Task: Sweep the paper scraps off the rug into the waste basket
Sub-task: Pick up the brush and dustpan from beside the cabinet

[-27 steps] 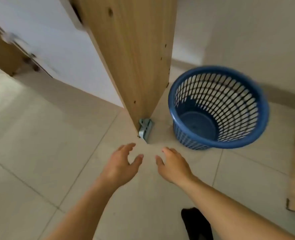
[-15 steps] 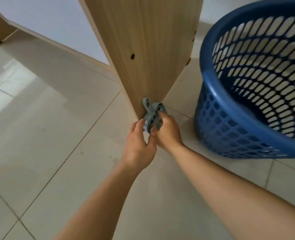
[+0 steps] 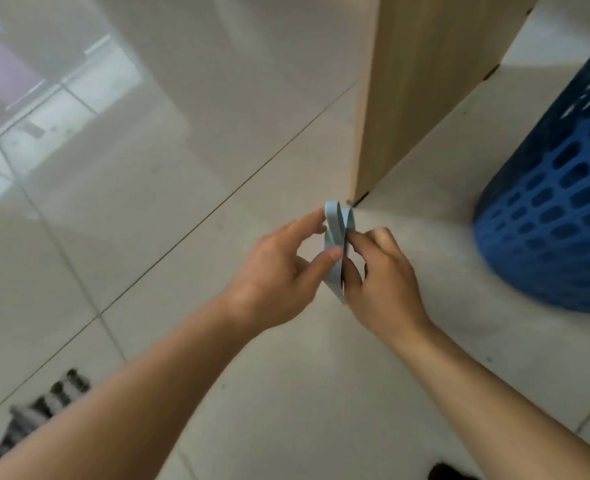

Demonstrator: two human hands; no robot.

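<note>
Head view: I am holding a grey-blue brush-and-pan set (image 3: pixel 338 237) between both hands, left hand (image 3: pixel 279 271) pinching one side, right hand (image 3: pixel 383 282) curled on the other. I should be separating the pieces slowly. Waste basket (image 3: pixel 556 216) is standing right of my right hand; rug fringe (image 3: pixel 44 407) is lying below-left.
</note>
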